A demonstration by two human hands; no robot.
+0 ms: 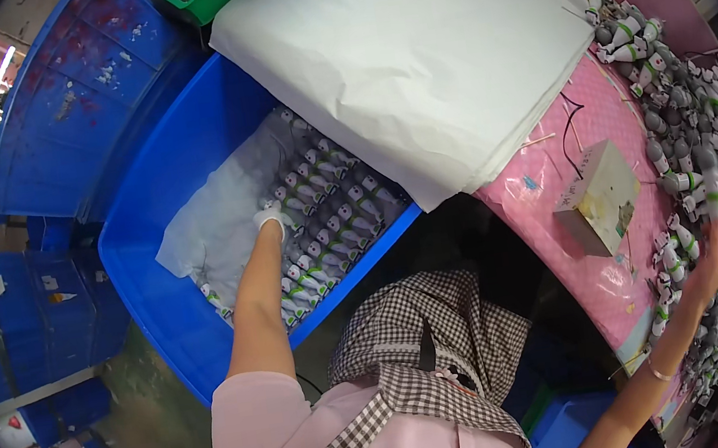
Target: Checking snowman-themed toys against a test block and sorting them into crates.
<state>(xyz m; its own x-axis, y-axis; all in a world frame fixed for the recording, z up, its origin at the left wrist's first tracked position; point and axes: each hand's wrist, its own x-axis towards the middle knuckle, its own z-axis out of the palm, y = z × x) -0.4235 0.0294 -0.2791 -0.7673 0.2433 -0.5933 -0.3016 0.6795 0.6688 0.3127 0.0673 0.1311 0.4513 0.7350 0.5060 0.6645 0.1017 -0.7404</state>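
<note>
Fingertips of our left hand [271, 215], in a white glove, are down among the small grey-and-white toy figures [322, 215] lined up in rows inside the blue bin [164, 295]. The glove looks bunched, but we honestly can't tell whether it's pinching one of the figures or only pressing on the row, since the fingers are too small in the view. Over on the other side, the fingers of our right hand [710, 261] are spread loosely and reaching into the loose heap of the same figures [691, 126] on the pink-covered table [553, 180]; nothing seems to be clamped in it.

So the figures sit in two places: neat rows on a pale liner sheet [214, 225] in the bin, and a jumbled pile along the table's far right edge. Our read is we're mid-packing, laying pieces into the bin row by row. Next bit would call for a clean grab of a figure from the heap, turned to match the rows, then set just beside the last one without knocking its neighbours.

A stack of white sheets [408, 45] overhangs the bin's far end, and a small cardboard box [599, 197] sits on the table near the pile.
</note>
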